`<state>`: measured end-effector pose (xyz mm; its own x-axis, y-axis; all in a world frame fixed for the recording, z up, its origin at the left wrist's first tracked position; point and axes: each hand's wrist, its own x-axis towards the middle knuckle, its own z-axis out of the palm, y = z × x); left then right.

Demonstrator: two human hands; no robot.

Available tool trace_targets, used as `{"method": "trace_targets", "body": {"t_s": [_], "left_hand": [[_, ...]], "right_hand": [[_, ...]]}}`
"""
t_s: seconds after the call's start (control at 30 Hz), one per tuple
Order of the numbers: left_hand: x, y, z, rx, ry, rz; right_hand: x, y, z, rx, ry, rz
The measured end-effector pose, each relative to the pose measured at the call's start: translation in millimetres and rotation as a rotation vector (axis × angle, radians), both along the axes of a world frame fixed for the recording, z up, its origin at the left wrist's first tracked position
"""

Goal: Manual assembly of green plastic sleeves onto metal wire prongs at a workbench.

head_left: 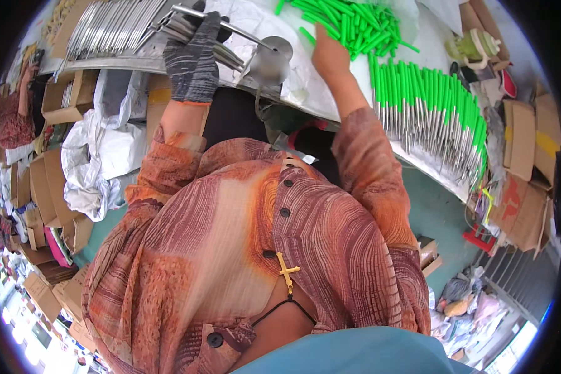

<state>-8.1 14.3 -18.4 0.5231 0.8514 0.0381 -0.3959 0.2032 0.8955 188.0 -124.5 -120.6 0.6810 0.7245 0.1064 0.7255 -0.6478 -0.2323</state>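
My left hand [193,65], in a grey knit glove, is closed around several metal rods [230,57] at the table's near edge. One longer rod [246,34] slants across above them, its right end over a round grey metal fixture [270,65]. My bare right hand [331,55] reaches to the near left side of a loose heap of green tubes [355,25]. Its fingers are drawn together at a single green tube [306,36]; the fingertips are partly hidden.
Bare metal rods [109,28] lie in a row at the left. Metal rods with green sleeves [424,100] line the table's right edge. A light green bottle [474,47] stands at the far right. Cardboard boxes [71,96] and white sacks [100,156] crowd the left side below.
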Motion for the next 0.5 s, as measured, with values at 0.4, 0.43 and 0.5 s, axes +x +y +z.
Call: {"method": "trace_targets", "body": {"t_s": [0.4,0.43,0.5], "left_hand": [[6.7,-29.4,-4.2,0.484,0.253,-0.27],[5.5,-28.9,-4.4,0.398,0.262,-0.326],[5.6,-28.3,-3.0,0.431,0.288,-0.316]], "right_hand": [[-73.4,-10.6,153.7,1.44,0.921,0.238],[-76.6,-9.3,155.2,1.431,0.891,0.216],[-87.0,-4.9,160.8,1.417,0.863,0.201]]}}
